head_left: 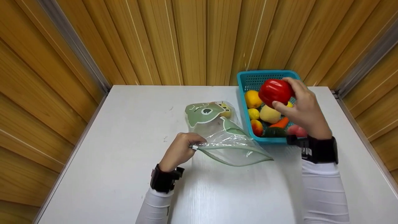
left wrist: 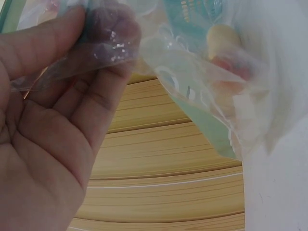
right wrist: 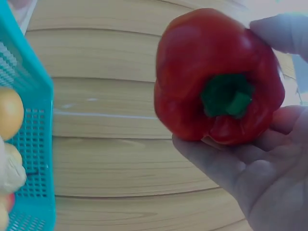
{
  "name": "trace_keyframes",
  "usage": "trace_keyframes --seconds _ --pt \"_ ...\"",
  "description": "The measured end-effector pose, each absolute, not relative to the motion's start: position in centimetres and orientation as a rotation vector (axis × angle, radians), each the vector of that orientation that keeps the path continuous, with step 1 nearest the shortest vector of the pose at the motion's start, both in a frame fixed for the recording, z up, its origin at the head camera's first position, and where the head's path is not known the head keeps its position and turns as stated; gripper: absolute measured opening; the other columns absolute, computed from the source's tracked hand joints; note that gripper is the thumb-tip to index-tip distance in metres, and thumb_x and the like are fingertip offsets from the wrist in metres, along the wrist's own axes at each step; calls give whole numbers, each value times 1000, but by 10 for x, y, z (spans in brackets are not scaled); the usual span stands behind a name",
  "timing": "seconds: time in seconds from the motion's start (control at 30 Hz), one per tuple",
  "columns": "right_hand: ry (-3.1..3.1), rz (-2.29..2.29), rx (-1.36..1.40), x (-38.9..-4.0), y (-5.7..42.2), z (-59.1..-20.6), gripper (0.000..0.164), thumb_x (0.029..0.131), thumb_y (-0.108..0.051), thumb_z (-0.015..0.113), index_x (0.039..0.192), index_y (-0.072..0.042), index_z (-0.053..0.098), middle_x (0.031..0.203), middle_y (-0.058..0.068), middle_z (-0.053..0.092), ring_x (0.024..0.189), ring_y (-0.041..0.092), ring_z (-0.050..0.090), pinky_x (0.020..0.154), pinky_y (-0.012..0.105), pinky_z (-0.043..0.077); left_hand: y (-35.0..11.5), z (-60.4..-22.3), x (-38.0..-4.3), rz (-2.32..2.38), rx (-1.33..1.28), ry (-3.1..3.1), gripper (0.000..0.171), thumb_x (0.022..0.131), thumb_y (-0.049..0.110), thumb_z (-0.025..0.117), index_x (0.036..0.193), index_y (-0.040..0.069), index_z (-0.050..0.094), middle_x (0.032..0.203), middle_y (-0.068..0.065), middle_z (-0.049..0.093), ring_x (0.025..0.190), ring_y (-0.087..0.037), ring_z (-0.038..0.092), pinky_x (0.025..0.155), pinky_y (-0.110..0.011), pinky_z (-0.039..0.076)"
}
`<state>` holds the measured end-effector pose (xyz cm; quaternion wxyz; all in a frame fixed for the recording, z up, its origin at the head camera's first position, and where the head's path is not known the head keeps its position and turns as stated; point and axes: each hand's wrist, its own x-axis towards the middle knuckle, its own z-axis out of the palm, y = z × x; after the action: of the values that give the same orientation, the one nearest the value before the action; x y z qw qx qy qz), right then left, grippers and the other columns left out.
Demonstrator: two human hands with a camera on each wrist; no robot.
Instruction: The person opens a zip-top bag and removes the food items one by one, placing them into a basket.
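My right hand (head_left: 306,109) grips a red bell pepper (head_left: 275,92) between thumb and fingers, held up over a teal basket (head_left: 244,90). In the right wrist view the green stem of the pepper (right wrist: 219,77) faces the camera. With my left hand (head_left: 183,147) I pinch the edge of a clear zip bag (head_left: 231,137) near its white slider (head_left: 194,147). The bag lies on the table with its mouth gaping toward me. Green animal print covers part of it, and a yellowish item (head_left: 225,109) shows through its far end.
Inside the basket lie an orange (head_left: 252,99), a lemon (head_left: 253,114), a carrot (head_left: 280,123), a dark green vegetable (head_left: 275,132) and several other fruits. The white table (head_left: 140,124) meets wood-patterned walls (head_left: 192,43) behind and at both sides.
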<state>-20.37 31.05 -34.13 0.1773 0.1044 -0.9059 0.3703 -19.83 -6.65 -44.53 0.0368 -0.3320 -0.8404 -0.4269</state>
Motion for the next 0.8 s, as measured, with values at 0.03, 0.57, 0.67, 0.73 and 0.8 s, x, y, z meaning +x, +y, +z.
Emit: trace_keyframes --seconds 0.03,0.57,0.67,0.73,0.8 --pt "-2602 1023 280 -209 312 -338 70 97 -11 78 159 4 48 153 31 57 129 49 59 110 32 59 -67 -445 -199 -1314 -1019 -2582 37 82 -24 64 95 2 86 98 -12 85 94 -26 82 90 -43 68" --pt "-2913 961 179 -315 318 -338 81 101 -14 71 168 5 29 167 35 39 144 59 43 121 76 43 -66 -443 -199 -1360 -993 -2586 36 83 -24 64 95 2 87 96 -11 85 92 -24 81 89 -42 68" --pt "-2918 955 172 -329 316 -351 81 102 -13 70 168 8 28 167 37 38 144 59 44 123 75 42 -66 -444 -199 -1356 -992 -2586 38 82 -25 62 95 1 86 96 -11 85 92 -24 81 89 -41 68" --pt "-2923 962 153 -335 313 -361 81 102 -13 70 167 9 27 166 37 39 143 58 43 123 74 43 -67 -444 -199 -1350 -996 -2589 40 81 -26 60 95 1 86 96 -12 85 92 -25 81 89 -41 68" --pt "-2914 949 137 -342 310 -373 79 102 -13 71 165 10 29 163 38 40 142 58 43 122 74 44 -67 -444 -199 -1346 -1000 -2596 42 81 -27 59 96 1 86 97 -12 85 93 -25 81 89 -41 68"
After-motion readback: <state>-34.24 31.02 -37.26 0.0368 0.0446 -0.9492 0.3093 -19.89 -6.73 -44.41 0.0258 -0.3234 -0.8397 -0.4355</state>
